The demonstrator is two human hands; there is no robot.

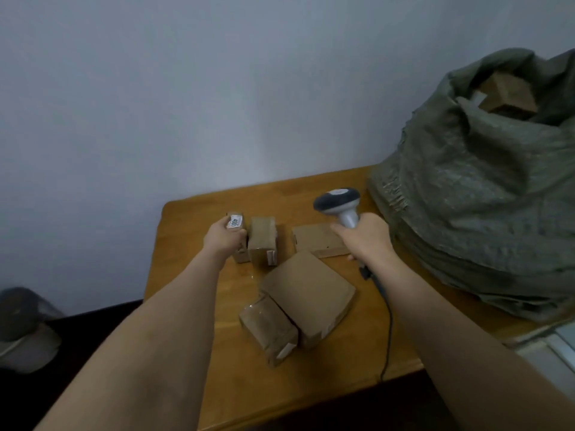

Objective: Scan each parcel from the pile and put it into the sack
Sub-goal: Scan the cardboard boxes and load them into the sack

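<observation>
- left hand (224, 236) grips a small brown cardboard parcel with a white printed label (235, 223) at the far left of the pile; fingers curl round it and hide most of the box, only the labelled top and a strip below the hand show
- label reads something like "400", the rest too blurred to read
- right hand (364, 236) is wrapped round the grip of a grey and dark handheld barcode scanner (337, 202); head points left toward the parcels, trigger finger hidden, so pressed or not i cannot tell
- thin dark scanner cable (387, 318) runs from under the wrist down off the near table edge, its end cut off in shadow
- on the light brown wooden table (186, 213): an upright taped brown box (262, 239) just beside the held parcel, a flat brown box (314, 239) partly covered by the right hand, a large flat brown carton (308, 293), and a tape-wrapped brown parcel (268, 329) touching its near left side
- grey-green woven sack (473, 197) sits at the right end of the table, mouth open, right side cut off by the frame
- a brown box (508, 91) shows inside the sack mouth, lower contents hidden
- blurred grey object (25, 328) at the lower left, cannot identify
</observation>
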